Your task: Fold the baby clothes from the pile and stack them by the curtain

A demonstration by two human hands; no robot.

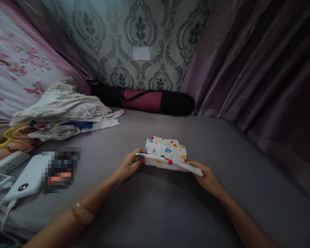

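A small white cloth garment (167, 151) with blue, red, yellow and green prints lies partly folded on the grey bed sheet; its exact kind does not show. My left hand (132, 163) pinches the left end of its near edge, and my right hand (203, 175) grips the right end. Between the two hands that edge is stretched, raised a little and sloping down to the right. The far part of the cloth rests on the sheet in loose layers.
A heap of light clothes (69, 106) lies at the back left. Nearer are a power strip (11, 163), a white power bank (28, 177) with cables and a blurred-out item. A black and maroon long bag (144, 100) lies along the wall, with purple curtains (222, 62) at right.
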